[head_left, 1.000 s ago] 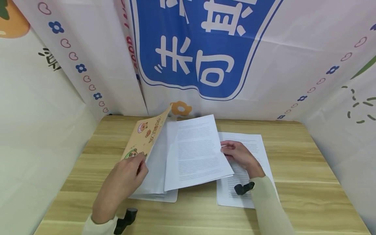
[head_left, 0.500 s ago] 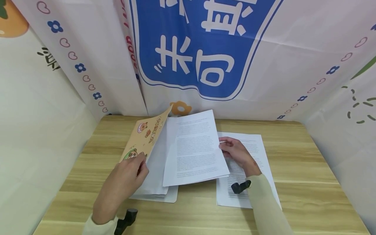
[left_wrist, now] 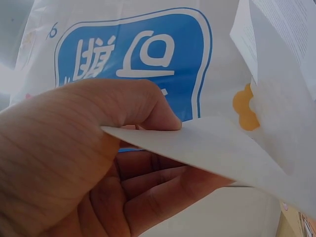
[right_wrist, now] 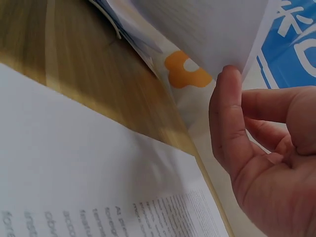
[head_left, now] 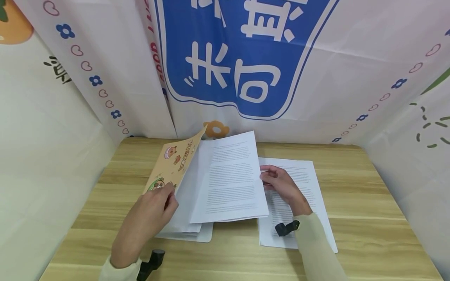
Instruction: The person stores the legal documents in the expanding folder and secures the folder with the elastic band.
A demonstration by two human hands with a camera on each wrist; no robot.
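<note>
A folder with a tan, cartoon-animal cover (head_left: 177, 156) stands half raised on the left of the table. My left hand (head_left: 151, 212) pinches the cover's edge between thumb and fingers; its white inner side (left_wrist: 207, 148) faces the left wrist camera. Several printed sheets (head_left: 230, 179) lie slanted over the folder's white inside (head_left: 183, 210), their right part lifted off the table. At their right edge my right hand (head_left: 281, 185) pinches them with thumb and fingers. Whether the sheets' left edge sits inside a pocket, I cannot tell. Beneath that hand rests another printed stack (head_left: 316, 195).
The wooden table (head_left: 369, 203) has a printed cloth (head_left: 309, 97) hanging along its back and both sides. A dark wrist camera (head_left: 151, 263) is strapped at each cuff of the light sleeves.
My right hand has moved slightly left, bringing the sheets further over the folder and turning them a little straighter. The left hand and the cover stay nearly still.
</note>
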